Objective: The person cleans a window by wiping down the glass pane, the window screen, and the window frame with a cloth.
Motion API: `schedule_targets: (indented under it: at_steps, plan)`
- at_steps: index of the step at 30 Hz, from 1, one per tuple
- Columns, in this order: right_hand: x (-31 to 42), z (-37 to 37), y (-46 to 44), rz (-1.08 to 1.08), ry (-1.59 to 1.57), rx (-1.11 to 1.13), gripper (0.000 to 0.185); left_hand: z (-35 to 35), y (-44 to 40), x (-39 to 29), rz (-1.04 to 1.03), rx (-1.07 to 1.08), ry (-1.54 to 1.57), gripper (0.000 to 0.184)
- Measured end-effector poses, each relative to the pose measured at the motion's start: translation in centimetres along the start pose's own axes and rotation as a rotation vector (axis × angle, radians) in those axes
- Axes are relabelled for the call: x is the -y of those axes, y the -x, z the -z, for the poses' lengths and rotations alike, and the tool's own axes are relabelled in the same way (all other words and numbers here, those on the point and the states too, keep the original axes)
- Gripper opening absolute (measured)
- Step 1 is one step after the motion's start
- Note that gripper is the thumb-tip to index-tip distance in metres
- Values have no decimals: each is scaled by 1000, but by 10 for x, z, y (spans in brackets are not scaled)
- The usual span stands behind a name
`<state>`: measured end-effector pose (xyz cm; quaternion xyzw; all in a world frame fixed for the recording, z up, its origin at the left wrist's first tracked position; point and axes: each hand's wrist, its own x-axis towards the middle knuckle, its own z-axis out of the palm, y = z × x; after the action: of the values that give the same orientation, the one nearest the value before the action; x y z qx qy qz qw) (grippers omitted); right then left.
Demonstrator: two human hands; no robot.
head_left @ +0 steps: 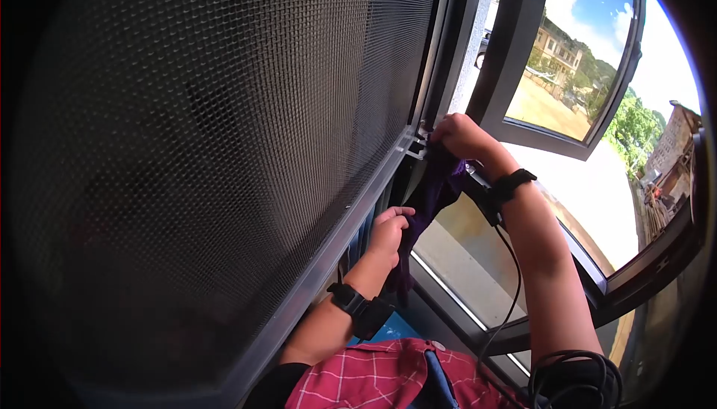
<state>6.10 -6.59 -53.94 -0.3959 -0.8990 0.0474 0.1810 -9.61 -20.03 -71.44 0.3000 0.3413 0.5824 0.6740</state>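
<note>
A dark purple cloth [433, 198] hangs between my two hands along the inner window frame. My right hand [461, 137] is closed on its upper end, at the frame's edge beside the corner of the mesh screen; the fingertips are partly hidden. Lower down, my left hand [390, 231] has its fingers curled against the cloth, apparently gripping it. The dark mesh screen [246, 103] in its metal frame [358, 177] fills the left side, close to both hands.
An open window sash [515, 58] swings outward at the upper right. Black straps circle both wrists, and a black cable [517, 259] runs down from the right one. Below my left hand is a blue surface [396, 328]. Buildings and trees stand outside.
</note>
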Motion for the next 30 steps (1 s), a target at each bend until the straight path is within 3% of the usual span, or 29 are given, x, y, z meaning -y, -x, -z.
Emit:
schedule_targets:
  at_steps: [4,6,8,14,18,22,24,25,28,30]
  plan:
    - [7,-16,-11,5,-46,-316,27,-3,2,-3,58,4,23,28]
    - [16,-44,-19,-84,179,-280,19,-7,2,-4,48,13,25,28]
    - [17,-49,-15,-38,282,-276,15,-15,4,-7,29,2,62,28]
    - [22,-26,-21,-162,361,36,24,-8,8,-2,-19,-38,-36,31]
    - [17,-9,14,-222,159,-82,32,15,12,-10,-2,-26,63,32]
    - [6,2,5,-213,226,17,30,13,23,-22,-18,48,89,33]
    - [0,-10,-11,-124,190,-329,30,3,24,-25,-1,72,93,33]
    - [8,-16,-15,-63,117,-374,28,-1,22,-24,-48,68,36,33]
    - [11,-45,-17,-101,248,-411,16,-4,16,-19,-96,62,-34,34]
    - [22,-43,-6,-186,347,-315,16,-6,15,-8,-88,53,-52,34]
